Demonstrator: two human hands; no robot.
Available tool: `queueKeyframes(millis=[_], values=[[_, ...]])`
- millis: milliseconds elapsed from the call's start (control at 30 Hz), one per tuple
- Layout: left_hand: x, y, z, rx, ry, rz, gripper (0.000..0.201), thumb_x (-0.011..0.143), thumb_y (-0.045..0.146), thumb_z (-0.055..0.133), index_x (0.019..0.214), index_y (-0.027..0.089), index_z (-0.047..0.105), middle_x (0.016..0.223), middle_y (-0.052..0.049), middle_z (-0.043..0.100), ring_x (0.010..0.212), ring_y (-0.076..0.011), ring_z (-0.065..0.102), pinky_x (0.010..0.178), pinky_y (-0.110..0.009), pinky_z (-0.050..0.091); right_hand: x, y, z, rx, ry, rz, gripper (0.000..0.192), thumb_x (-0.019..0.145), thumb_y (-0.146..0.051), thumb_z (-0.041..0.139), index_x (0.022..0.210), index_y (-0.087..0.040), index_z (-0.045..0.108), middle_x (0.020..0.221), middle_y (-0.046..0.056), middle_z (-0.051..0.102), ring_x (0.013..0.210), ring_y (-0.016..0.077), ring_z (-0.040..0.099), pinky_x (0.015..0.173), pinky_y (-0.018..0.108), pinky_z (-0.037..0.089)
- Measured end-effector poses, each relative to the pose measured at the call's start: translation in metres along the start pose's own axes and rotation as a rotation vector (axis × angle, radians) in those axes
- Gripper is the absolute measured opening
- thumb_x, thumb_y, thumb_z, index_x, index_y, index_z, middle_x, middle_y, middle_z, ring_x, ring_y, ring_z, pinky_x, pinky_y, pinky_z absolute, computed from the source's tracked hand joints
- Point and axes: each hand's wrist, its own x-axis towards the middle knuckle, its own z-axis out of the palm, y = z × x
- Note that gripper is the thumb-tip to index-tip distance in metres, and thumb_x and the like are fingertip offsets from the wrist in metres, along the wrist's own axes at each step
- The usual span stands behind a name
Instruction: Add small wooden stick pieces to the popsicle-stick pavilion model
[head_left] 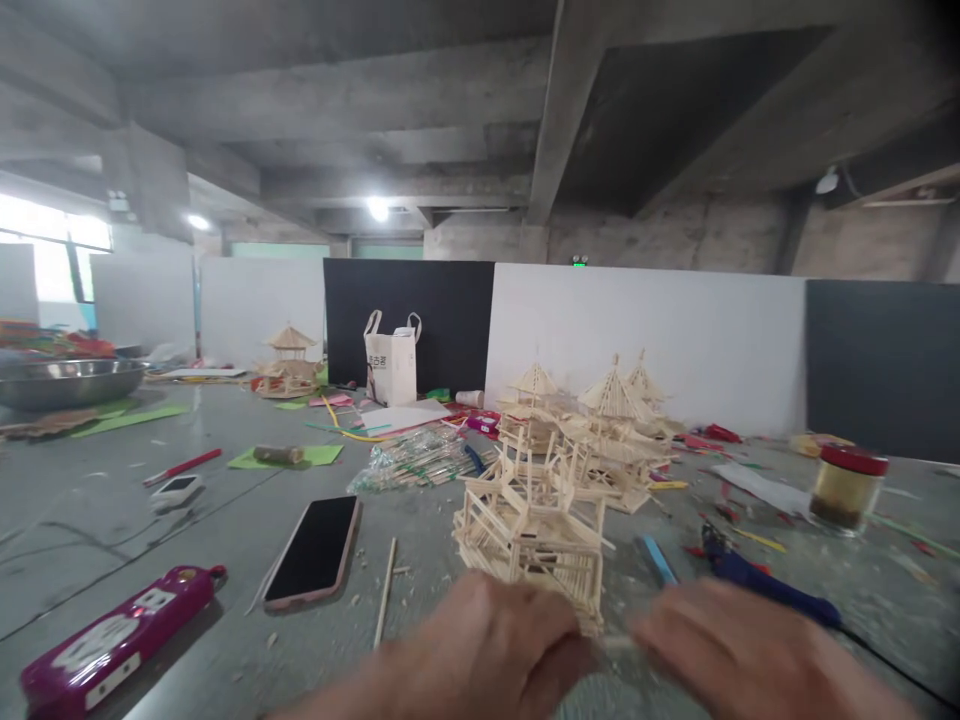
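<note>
Both my hands are at the bottom of the view, blurred by motion. My left hand (pixel 487 650) and my right hand (pixel 739 655) meet at a thin wooden stick (pixel 616 643) pinched between their fingertips. Just beyond the fingers stands a small lattice model of wooden sticks (pixel 532 535). Behind it are several finished stick pavilions with pointed roofs (pixel 600 425).
A black phone (pixel 315 550) and a loose stick (pixel 385 590) lie to the left, with a magenta case (pixel 112 640) nearer. A red-lidded jar (pixel 847 488) and a blue tool (pixel 757 580) are to the right. Stick bundles (pixel 412 460), a steel basin (pixel 67 382), a tote bag (pixel 390 365).
</note>
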Motion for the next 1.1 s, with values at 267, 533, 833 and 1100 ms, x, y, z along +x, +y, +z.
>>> queueKeyframes(millis=[267, 533, 833, 1100], values=[[0.07, -0.042, -0.089, -0.054, 0.55, -0.209, 0.02, 0.087, 0.032, 0.044, 0.086, 0.019, 0.059, 0.072, -0.001, 0.063, 0.062, -0.0102, 0.056, 0.055, -0.023, 0.041, 0.054, 0.094, -0.03, 0.325, 0.033, 0.421, 0.02, 0.089, -0.036, 0.046, 0.087, -0.023, 0.062, 0.082, 0.001, 0.063, 0.071, 0.0148, 0.058, 0.063, 0.026, 0.042], [0.081, -0.089, -0.071, -0.39, 0.465, -0.359, 0.022, 0.084, 0.035, 0.046, 0.084, 0.017, 0.058, 0.069, -0.002, 0.063, 0.056, -0.0094, 0.056, 0.052, -0.02, 0.044, 0.059, 0.094, -0.005, 0.329, -0.069, 0.506, 0.023, 0.088, -0.029, 0.045, 0.073, -0.02, 0.06, 0.066, -0.001, 0.059, 0.059, 0.0126, 0.051, 0.055, 0.025, 0.034], [0.082, -0.094, -0.051, -0.228, 0.264, -0.373, 0.021, 0.082, 0.031, 0.046, 0.087, 0.018, 0.062, 0.062, 0.001, 0.062, 0.053, -0.0094, 0.055, 0.055, -0.021, 0.041, 0.049, 0.1, -0.003, 0.318, -0.191, 0.581, 0.022, 0.086, -0.03, 0.044, 0.07, -0.021, 0.055, 0.062, -0.003, 0.056, 0.056, 0.0128, 0.048, 0.052, 0.025, 0.032], [0.085, -0.088, -0.041, -0.214, 0.182, -0.366, 0.023, 0.083, 0.027, 0.042, 0.086, 0.018, 0.063, 0.055, 0.003, 0.061, 0.048, -0.0105, 0.057, 0.053, -0.021, 0.04, 0.051, 0.098, -0.004, 0.373, -0.173, 0.565, 0.022, 0.087, -0.029, 0.044, 0.07, -0.02, 0.055, 0.063, -0.001, 0.057, 0.058, 0.0136, 0.051, 0.054, 0.025, 0.035]])
